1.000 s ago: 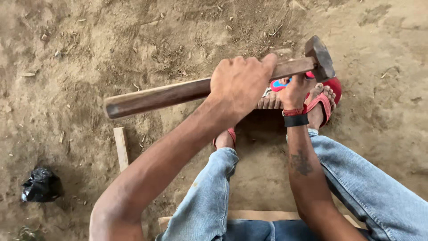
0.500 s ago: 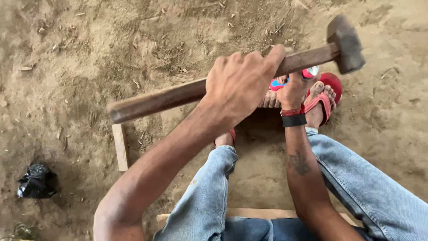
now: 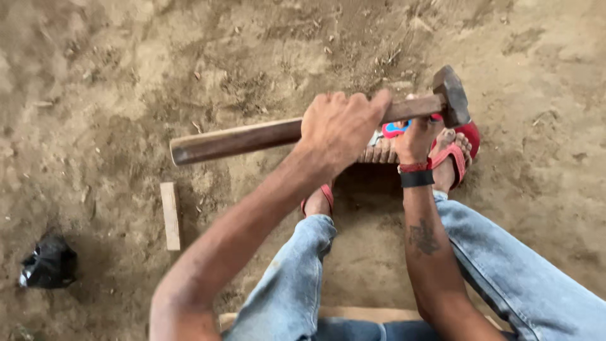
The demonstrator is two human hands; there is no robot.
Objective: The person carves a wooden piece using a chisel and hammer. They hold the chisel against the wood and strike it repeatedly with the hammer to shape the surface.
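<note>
My left hand (image 3: 341, 126) grips the brown wooden handle (image 3: 233, 140) of a hammer partway along. The dark metal hammer head (image 3: 451, 95) hangs just above my right hand (image 3: 416, 137). That hand, with a black and red wristband, is closed on a small blue and red object (image 3: 394, 129) held down beside my right foot in a red sandal (image 3: 464, 148). A ridged brown piece (image 3: 379, 153) lies just left of the hand. What the hand holds is partly hidden by the handle.
The sandy ground (image 3: 189, 57) is strewn with small twigs and chips. A short wooden slat (image 3: 171, 216) lies at the left and a crumpled black bag (image 3: 49, 262) at the far left. My jeans-clad legs (image 3: 297, 278) frame a shaded hollow (image 3: 366, 189). A wooden board (image 3: 372, 312) is under me.
The hammer head rose up and to the right half a second ago and has now swung back down, close over my right hand. The right hand has stayed put.
</note>
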